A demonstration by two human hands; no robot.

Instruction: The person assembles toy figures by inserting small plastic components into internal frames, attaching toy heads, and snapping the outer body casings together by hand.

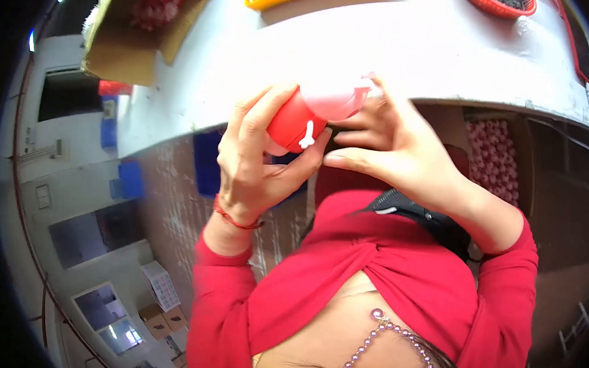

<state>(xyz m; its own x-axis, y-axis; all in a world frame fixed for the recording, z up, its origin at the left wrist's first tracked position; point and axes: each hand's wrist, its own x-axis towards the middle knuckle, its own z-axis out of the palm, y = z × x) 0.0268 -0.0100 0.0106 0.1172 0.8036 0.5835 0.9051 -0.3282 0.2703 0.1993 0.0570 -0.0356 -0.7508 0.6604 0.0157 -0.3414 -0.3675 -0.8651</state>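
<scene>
left hand (256, 159) — gripping red plastic piece (297, 124); right hand (393, 146) — fingers pinching its pale pink part (339, 100) | white table (395, 43) beyond

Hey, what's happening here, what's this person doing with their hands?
A person in a red top holds a small red plastic part up close in front of a white table. The left hand grips it from the side and below, while the right hand has its fingers on a paler pink piece on top. A cardboard box and red trays sit on the table.
</scene>
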